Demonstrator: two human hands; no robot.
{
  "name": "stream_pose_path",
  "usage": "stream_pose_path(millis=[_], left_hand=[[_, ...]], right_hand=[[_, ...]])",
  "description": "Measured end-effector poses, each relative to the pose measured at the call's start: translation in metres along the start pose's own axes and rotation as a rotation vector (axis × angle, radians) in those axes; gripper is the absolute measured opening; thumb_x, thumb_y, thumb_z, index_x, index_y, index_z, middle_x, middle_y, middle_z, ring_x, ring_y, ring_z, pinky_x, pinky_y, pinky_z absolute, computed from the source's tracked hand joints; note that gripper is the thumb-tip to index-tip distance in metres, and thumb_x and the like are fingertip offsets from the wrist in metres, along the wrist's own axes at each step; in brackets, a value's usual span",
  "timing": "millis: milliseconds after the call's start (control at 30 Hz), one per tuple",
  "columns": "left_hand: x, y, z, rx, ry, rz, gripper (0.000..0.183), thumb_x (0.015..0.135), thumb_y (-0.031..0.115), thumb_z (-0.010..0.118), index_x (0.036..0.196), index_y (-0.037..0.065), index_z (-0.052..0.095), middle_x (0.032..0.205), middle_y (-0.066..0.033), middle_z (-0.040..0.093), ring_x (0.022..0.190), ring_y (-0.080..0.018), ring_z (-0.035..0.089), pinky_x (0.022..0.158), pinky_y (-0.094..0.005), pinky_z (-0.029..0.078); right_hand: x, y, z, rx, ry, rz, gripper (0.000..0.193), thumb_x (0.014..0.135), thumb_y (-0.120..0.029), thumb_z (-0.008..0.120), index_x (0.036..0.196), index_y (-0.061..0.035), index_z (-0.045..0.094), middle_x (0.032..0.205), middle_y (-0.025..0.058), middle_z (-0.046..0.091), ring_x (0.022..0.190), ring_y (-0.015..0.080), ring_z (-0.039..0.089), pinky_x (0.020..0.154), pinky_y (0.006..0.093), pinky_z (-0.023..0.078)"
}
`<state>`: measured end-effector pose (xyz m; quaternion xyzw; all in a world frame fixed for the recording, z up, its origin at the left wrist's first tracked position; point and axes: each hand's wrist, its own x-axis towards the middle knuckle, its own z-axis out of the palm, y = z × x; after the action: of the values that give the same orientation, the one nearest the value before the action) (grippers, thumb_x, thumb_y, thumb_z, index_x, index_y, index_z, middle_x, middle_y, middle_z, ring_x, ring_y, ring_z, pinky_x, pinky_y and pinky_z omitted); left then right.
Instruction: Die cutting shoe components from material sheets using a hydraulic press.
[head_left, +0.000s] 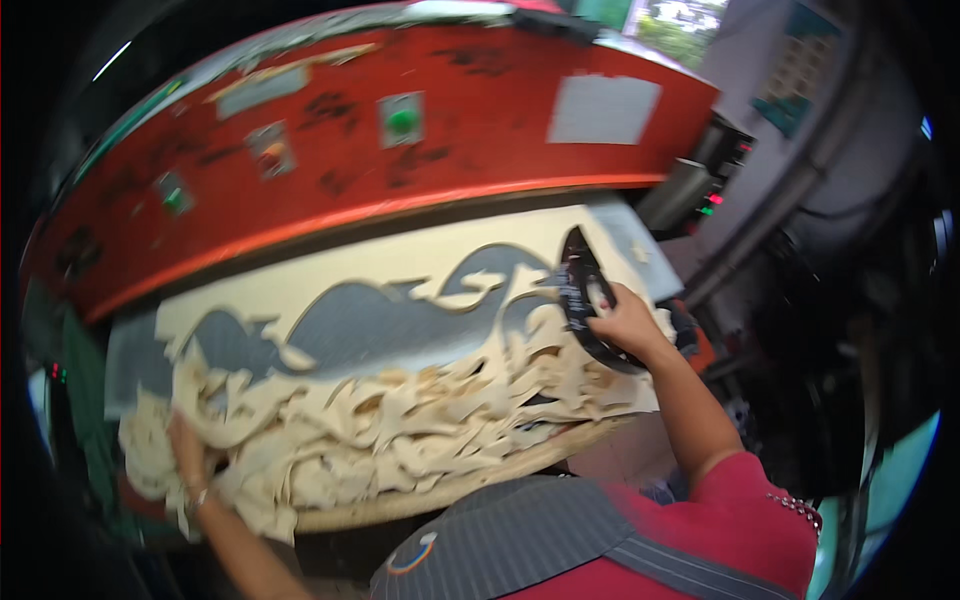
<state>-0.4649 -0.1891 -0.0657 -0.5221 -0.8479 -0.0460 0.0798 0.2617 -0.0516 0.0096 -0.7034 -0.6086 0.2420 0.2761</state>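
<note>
My right hand (628, 322) is closed around a black cutting die (583, 275), a long curved frame with a pointed end and an opening in it. The die is over the right part of a cream sheet (390, 250), from which curved shapes have been cut, showing the grey plate (350, 330) beneath. At the left, my left hand (186, 445) reaches in among cream offcuts (330, 440); its fingers are blurred and partly covered by the material. The offcuts lie in a tangled heap along the near side.
A red machine beam (480, 110) spans the far side, carrying a green button (402, 122) and a white sheet of paper (605, 108). A dark box with red and green lights (712, 203) stands at the right. The table's near edge (440, 495) is close to my body.
</note>
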Motion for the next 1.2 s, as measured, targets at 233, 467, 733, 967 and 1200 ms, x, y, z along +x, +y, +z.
stream_pose_path(millis=[233,467,733,967,1200], left_hand=[[0.038,0.166,-0.08,-0.746,0.133,0.046,0.043,0.096,0.032,0.048,0.119,-0.004,0.055,0.117,-0.017,0.059,0.107,-0.0284,0.054,0.095,-0.0353,0.04],[0.008,0.428,-0.113,-1.022,-0.322,0.451,0.027,0.089,0.016,0.058,0.11,-0.001,0.062,0.1,-0.0081,0.065,0.091,-0.0127,0.058,0.08,-0.0257,0.046],[0.002,0.637,-0.007,-0.99,-0.605,0.664,0.048,0.085,0.018,0.062,0.126,-0.001,0.049,0.114,-0.0158,0.062,0.092,-0.0185,0.062,0.081,-0.0303,0.049],[0.0,0.746,0.041,-0.716,-0.484,0.658,0.067,0.082,0.015,0.049,0.143,0.001,0.024,0.14,-0.0213,0.04,0.13,-0.0282,0.04,0.112,-0.0451,0.014],[-0.022,0.747,0.047,-0.939,-0.549,0.694,0.066,0.081,0.008,0.045,0.144,0.002,0.026,0.144,-0.0159,0.038,0.139,-0.0222,0.026,0.108,-0.0464,-0.018]], right_hand=[[0.116,0.047,-0.032,-0.29,-0.042,0.312,0.07,0.057,-0.047,0.074,0.097,0.01,0.065,0.101,0.0257,0.064,0.093,0.0331,0.065,0.08,0.0371,0.052],[0.191,0.057,-0.006,-0.416,-0.055,0.313,0.085,0.058,-0.054,0.078,0.118,0.002,0.057,0.123,0.0185,0.054,0.115,0.0295,0.052,0.093,0.0358,0.046],[0.173,0.147,-0.027,0.03,-0.203,-0.071,0.099,0.065,-0.05,0.077,0.136,0.0057,0.036,0.13,0.0269,0.046,0.124,0.0374,0.043,0.103,0.0382,0.035],[0.126,0.203,-0.026,-0.038,-0.059,-0.218,0.085,0.064,-0.039,0.08,0.137,-0.0156,0.044,0.131,0.0199,0.047,0.122,0.0346,0.039,0.102,0.0416,0.031],[0.125,0.231,-0.031,0.258,-0.031,-0.291,0.068,0.068,-0.028,0.078,0.131,-0.0159,0.053,0.124,0.0196,0.051,0.116,0.0339,0.046,0.1,0.0398,0.033]])
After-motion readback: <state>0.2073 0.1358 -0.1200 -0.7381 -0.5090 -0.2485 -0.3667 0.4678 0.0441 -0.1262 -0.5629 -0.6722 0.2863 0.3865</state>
